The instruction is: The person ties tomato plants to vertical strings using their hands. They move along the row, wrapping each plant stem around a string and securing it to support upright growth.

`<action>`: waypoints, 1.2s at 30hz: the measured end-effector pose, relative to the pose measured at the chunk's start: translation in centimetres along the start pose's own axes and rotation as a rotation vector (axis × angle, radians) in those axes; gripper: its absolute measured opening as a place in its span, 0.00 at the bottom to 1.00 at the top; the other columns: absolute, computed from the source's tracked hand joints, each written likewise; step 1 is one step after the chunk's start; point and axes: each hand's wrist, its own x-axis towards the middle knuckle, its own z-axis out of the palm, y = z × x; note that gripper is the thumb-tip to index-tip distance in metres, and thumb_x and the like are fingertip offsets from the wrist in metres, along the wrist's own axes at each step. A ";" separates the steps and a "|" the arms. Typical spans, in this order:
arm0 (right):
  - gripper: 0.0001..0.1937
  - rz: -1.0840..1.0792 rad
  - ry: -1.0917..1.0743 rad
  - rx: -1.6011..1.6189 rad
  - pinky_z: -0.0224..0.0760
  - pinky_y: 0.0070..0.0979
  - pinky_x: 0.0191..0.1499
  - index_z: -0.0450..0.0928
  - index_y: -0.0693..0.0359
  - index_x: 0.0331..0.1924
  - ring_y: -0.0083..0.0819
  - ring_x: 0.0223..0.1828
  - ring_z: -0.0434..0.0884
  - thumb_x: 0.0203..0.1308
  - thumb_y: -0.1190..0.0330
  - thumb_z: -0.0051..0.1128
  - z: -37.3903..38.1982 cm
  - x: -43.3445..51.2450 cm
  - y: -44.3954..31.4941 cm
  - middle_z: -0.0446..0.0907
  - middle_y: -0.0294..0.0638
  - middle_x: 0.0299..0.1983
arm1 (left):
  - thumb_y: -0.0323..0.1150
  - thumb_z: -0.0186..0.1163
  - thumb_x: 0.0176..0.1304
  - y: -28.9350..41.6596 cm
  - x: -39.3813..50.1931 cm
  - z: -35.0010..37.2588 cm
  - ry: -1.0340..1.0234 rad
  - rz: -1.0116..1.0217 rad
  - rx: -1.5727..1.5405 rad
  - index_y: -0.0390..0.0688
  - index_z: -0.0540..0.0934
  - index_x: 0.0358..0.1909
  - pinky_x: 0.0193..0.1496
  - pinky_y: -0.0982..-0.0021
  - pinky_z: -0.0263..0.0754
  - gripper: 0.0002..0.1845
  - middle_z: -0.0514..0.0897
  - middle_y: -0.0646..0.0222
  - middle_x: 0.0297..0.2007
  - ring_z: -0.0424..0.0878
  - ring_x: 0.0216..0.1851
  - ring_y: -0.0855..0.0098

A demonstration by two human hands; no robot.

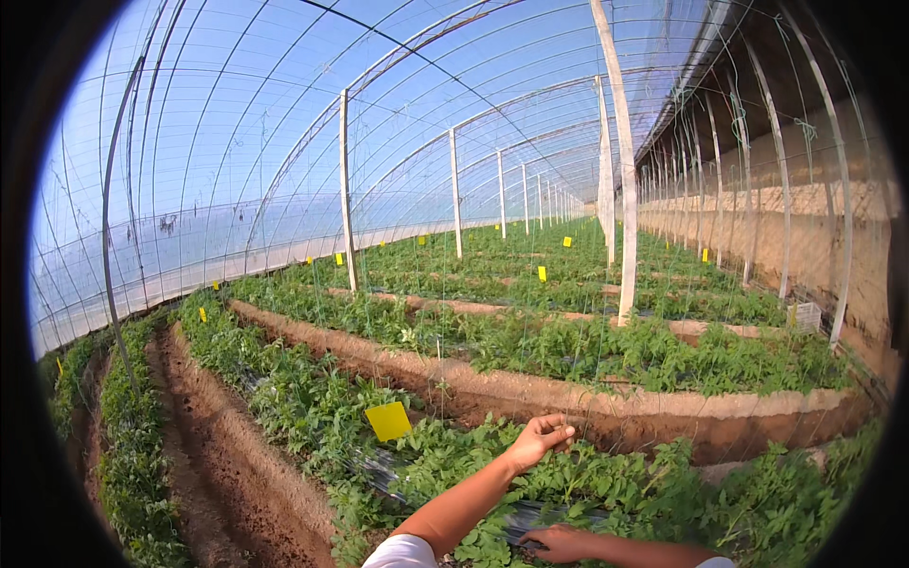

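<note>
My left hand (543,441) is raised over a row of leafy green plants (461,447), which look like young tomato plants. Its thumb and fingertips are pinched together; anything as fine as a string between them is too thin to make out. Lower down, my right hand (561,543) reaches in from the right, close above the dark plastic mulch film (529,512) at the foot of the plants. Its fingers are slightly apart, and I see nothing held there. A yellow card (388,421) hangs among the leaves to the left of my left hand.
Bare soil furrows (206,454) with raised earth ridges (497,373) separate the plant rows. Pale posts (626,177) and thin hanging strings (524,334) rise through the plastic-covered greenhouse. An earthen wall (866,263) runs along the right, with a white crate (807,317) near it.
</note>
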 end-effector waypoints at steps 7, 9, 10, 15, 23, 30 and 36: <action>0.27 0.306 -0.257 0.251 0.67 0.34 0.33 0.59 0.59 0.61 0.35 0.28 0.76 0.62 0.55 0.47 -4.4 -2.0 -1.5 0.75 0.49 0.33 | 0.33 0.55 0.67 -6.7 -1.2 -0.8 0.037 0.033 -0.657 0.40 0.77 0.50 0.31 0.72 0.68 0.13 0.76 0.74 0.27 0.62 0.21 0.80; 0.23 0.401 -0.267 0.318 0.70 0.36 0.45 0.68 0.59 0.55 0.40 0.44 0.77 0.59 0.56 0.51 -3.5 -2.2 0.6 0.75 0.50 0.44 | 0.34 0.55 0.67 -10.0 -1.8 -2.4 0.085 -0.007 -0.635 0.41 0.78 0.42 0.32 0.73 0.65 0.08 0.74 0.75 0.26 0.61 0.21 0.79; 0.22 0.216 -0.125 0.306 0.71 0.35 0.47 0.69 0.59 0.56 0.38 0.45 0.77 0.60 0.59 0.53 -1.3 -3.1 3.5 0.76 0.48 0.46 | 0.34 0.56 0.66 -11.6 -2.6 -2.1 0.138 -0.040 -0.616 0.41 0.78 0.42 0.31 0.73 0.65 0.09 0.74 0.75 0.25 0.62 0.21 0.80; 0.26 0.427 0.029 0.729 0.71 0.39 0.54 0.65 0.56 0.63 0.40 0.54 0.75 0.62 0.61 0.56 9.5 -5.6 13.3 0.72 0.50 0.55 | 0.33 0.58 0.64 -23.3 -8.7 -5.7 0.430 -0.191 -0.495 0.40 0.79 0.46 0.30 0.74 0.67 0.11 0.77 0.74 0.26 0.67 0.23 0.79; 0.16 0.763 0.139 0.960 0.69 0.30 0.39 0.74 0.67 0.49 0.24 0.35 0.75 0.62 0.66 0.57 29.4 -11.5 30.8 0.78 0.38 0.35 | 0.30 0.58 0.64 -44.7 -18.4 -6.7 0.574 -0.302 -0.443 0.38 0.79 0.48 0.27 0.76 0.60 0.13 0.76 0.77 0.26 0.59 0.20 0.82; 0.11 0.631 0.286 0.947 0.71 0.29 0.44 0.73 0.65 0.46 0.27 0.43 0.78 0.63 0.69 0.50 43.0 -12.9 45.1 0.78 0.40 0.42 | 0.31 0.56 0.66 -59.6 -24.6 -9.0 0.628 -0.211 -0.298 0.37 0.77 0.50 0.25 0.79 0.57 0.13 0.75 0.77 0.24 0.57 0.20 0.83; 0.10 0.613 0.397 0.966 0.70 0.28 0.36 0.74 0.63 0.42 0.26 0.31 0.75 0.58 0.68 0.50 48.8 -13.9 51.1 0.77 0.38 0.33 | 0.32 0.56 0.66 -66.6 -29.6 -12.2 0.653 -0.194 -0.257 0.36 0.78 0.48 0.24 0.80 0.56 0.13 0.75 0.76 0.26 0.57 0.20 0.83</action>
